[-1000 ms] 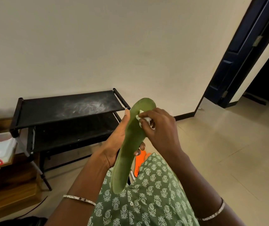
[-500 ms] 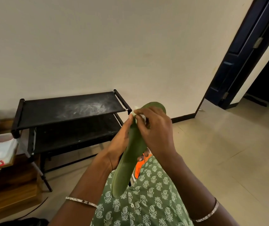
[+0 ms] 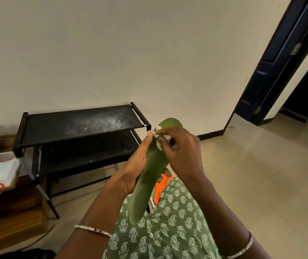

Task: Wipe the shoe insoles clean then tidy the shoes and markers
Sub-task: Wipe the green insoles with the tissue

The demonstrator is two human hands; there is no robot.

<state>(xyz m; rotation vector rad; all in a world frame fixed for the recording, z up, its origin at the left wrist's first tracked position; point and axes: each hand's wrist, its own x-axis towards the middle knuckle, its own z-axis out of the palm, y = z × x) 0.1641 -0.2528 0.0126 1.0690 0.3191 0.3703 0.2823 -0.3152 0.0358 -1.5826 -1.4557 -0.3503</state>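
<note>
**Q:** Where is the task's thing shown, and by what is it held?

**A:** The green insole (image 3: 149,174) is shown raised just off the right end of the black rack (image 3: 78,124), nearer the viewer than the rack and above the lap (image 3: 168,221). It is gripped about mid-length by the left hand (image 3: 134,172). The thumb is laid up along the edge nearest the rack, and the fingertips (image 3: 165,172) are curled round the opposite edge. A small white wipe (image 3: 158,134) is pinched in the right hand (image 3: 181,152) and pressed to the insole close to its upper end.

**Q:** Why might such a hold be chosen?

**A:** The insole is probably flexible, so a wrapped grip at its middle would stiffen it. The raised thumb is placed almost level with the wipe, where rubbing pressure can be backed. The face being wiped is turned toward the viewer, presumably so that dirt can be checked.

**Q:** How is the long axis directed?

**A:** The axis is set steeply, near upright. The lower end hangs just above the lap, and the rounded upper end rises slightly above the rack's top shelf, leaning a little away from the rack. Whether that upper end is toe or heel cannot be told with certainty.

**Q:** What else of the task is visible?

**A:** An orange shoe (image 3: 160,189) is partly seen behind the insole, lower than the rack's shelves and off its right end. No markers can be made out. Wiping is judged to be under way, with tidying not yet begun.
</note>
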